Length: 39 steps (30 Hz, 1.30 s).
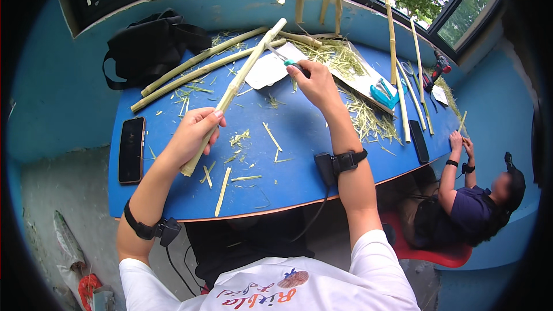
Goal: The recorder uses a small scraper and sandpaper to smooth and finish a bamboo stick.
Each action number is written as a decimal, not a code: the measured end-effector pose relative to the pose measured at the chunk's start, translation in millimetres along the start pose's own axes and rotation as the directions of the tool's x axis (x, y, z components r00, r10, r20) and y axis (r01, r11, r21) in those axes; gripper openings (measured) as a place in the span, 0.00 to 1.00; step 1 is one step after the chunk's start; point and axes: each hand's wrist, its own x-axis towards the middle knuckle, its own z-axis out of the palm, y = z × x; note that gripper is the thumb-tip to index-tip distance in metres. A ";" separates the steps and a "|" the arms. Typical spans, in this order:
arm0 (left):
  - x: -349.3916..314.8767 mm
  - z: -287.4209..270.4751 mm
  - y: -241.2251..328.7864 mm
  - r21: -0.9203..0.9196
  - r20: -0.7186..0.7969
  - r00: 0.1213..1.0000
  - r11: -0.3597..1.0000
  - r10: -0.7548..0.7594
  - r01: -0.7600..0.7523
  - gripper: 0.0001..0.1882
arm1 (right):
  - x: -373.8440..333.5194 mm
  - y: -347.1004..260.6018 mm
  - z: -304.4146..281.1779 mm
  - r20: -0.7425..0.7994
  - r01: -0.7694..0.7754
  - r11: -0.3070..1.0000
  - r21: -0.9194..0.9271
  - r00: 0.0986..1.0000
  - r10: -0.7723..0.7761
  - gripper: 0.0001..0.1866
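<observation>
My left hand (201,127) is closed around the lower part of a pale bamboo pole (241,77), which slants up and away to the right over the table. In my right hand (313,80) is the dark and teal handle of a knife (277,53). Its metal blade points up-left and meets, or nearly meets, the upper part of the pole. Whether the edge touches the bamboo I cannot tell. Behind the held pole, two more bamboo poles (193,80) lie side by side, partly crossed by it. A white sheet (266,71) lies under the blade.
Bamboo shavings litter the blue table (299,178). A phone (132,150) lies left, a black bag (151,46) far left. Right are a teal tool (383,93), thin poles (404,109), a dark phone (419,141) and a power drill (438,71). A co-worker (466,201) sits at the right.
</observation>
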 end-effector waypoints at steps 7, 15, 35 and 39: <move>-0.4 1.7 3.2 0.010 -0.013 0.999 0.999 0.038 -0.038 0.17 | -12.2 -16.2 0.7 0.134 0.148 0.981 0.124 0.977 -0.164 0.18; -1.3 1.8 3.2 0.041 -0.030 0.999 0.999 0.023 -0.022 0.17 | -12.7 -18.3 4.3 0.148 0.167 0.985 0.037 0.974 -0.171 0.17; 0.0 5.5 5.2 0.077 -0.052 0.998 0.996 0.041 -0.037 0.17 | -8.3 -6.5 1.2 0.219 0.105 0.970 0.220 0.964 -0.154 0.20; -2.8 4.2 5.6 0.043 -0.075 0.996 0.998 0.048 -0.044 0.16 | -13.5 -21.7 2.1 0.319 0.149 0.965 0.215 0.923 -0.214 0.21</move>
